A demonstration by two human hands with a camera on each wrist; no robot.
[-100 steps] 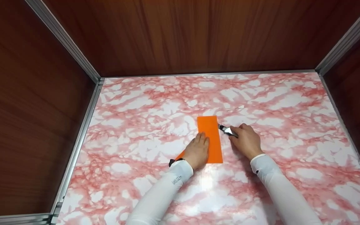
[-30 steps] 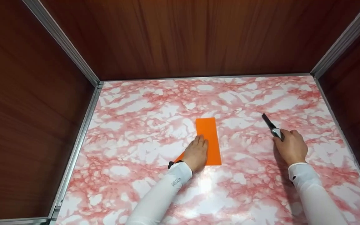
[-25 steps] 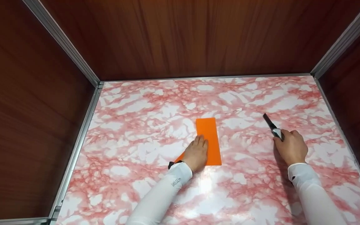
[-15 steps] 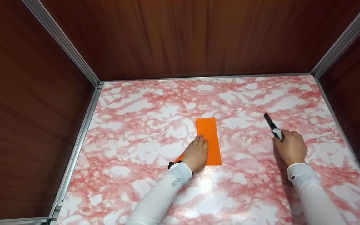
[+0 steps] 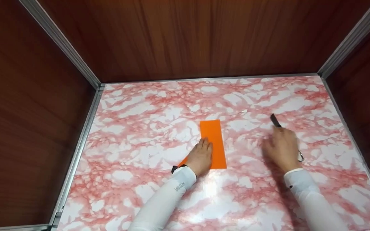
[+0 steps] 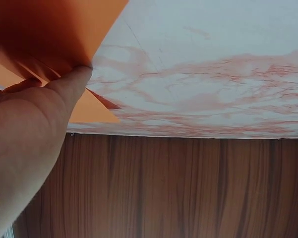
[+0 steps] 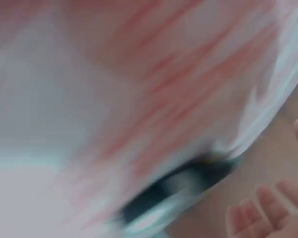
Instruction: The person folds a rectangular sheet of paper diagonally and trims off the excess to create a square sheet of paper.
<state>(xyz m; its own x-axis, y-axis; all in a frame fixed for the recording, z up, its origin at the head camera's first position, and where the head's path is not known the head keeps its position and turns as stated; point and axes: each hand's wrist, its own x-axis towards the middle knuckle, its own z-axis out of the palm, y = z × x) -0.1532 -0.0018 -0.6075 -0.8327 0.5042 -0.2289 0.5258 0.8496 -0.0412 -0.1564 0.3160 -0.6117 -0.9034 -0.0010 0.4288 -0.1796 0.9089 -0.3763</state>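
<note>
An orange sheet of paper (image 5: 217, 144) lies on the table, folded or layered, with a corner showing left of the left wrist. My left hand (image 5: 201, 156) rests on it with straight fingers. In the left wrist view the thumb (image 6: 72, 87) touches the raised orange paper (image 6: 49, 29). My blurred right hand (image 5: 283, 147) is over a utility knife (image 5: 275, 120), whose dark tip and rear end show past the hand. The right wrist view has the knife (image 7: 178, 191) on the table, apart from spread right fingers (image 7: 268, 203).
The table (image 5: 133, 128) has a red and white marbled top. Brown wood-grain panels (image 5: 185, 38) stand behind it and at both sides, with metal rails (image 5: 59, 41) along the edges. A small pale scrap (image 5: 244, 111) lies beyond the paper.
My right hand has carried the utility knife from the paper's right edge to the right. It has now let go and shifted slightly left over it. The left hand stays on the paper.
</note>
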